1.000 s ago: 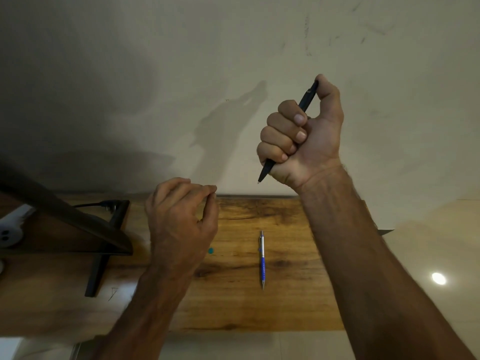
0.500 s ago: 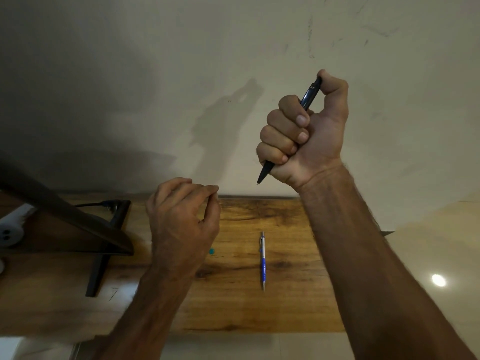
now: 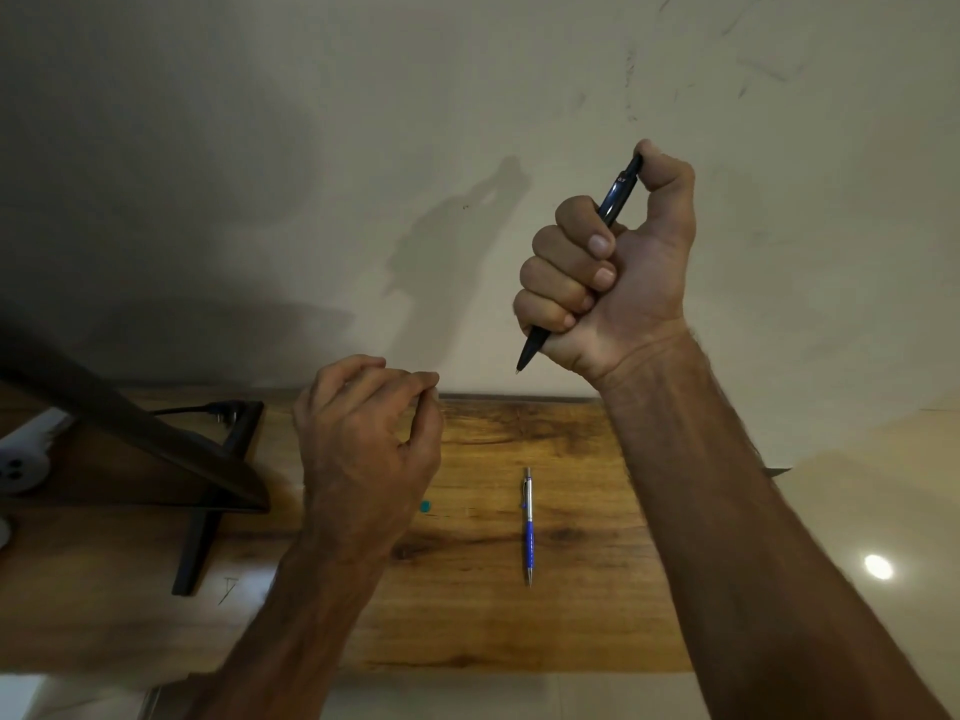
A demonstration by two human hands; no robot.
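Gripping a black pen (image 3: 618,192) in a fist, the right hand (image 3: 618,262) is raised in the right-centre of the frame, in front of the wall (image 3: 311,148). Its four fingers are curled tight round the barrel and the thumb is bent over the top end. The pen is tilted, top toward the upper right, with its tip poking out below the little finger and pointing down-left, above the table's far edge and not touching it.

The left hand (image 3: 363,444) hovers lower, left of centre, over the wooden table (image 3: 519,631), with its back to the camera. Its fingers are curled in, tips together against the thumb; whether they pinch anything cannot be told.

A blue pen (image 3: 528,527) lies flat on the table between the two forearms, lengthwise up the frame, apart from both hands. A small teal bit (image 3: 425,506) sits just beside the left wrist. At left a dark stand (image 3: 197,543) rests on the table, with a plug (image 3: 223,407) behind it.
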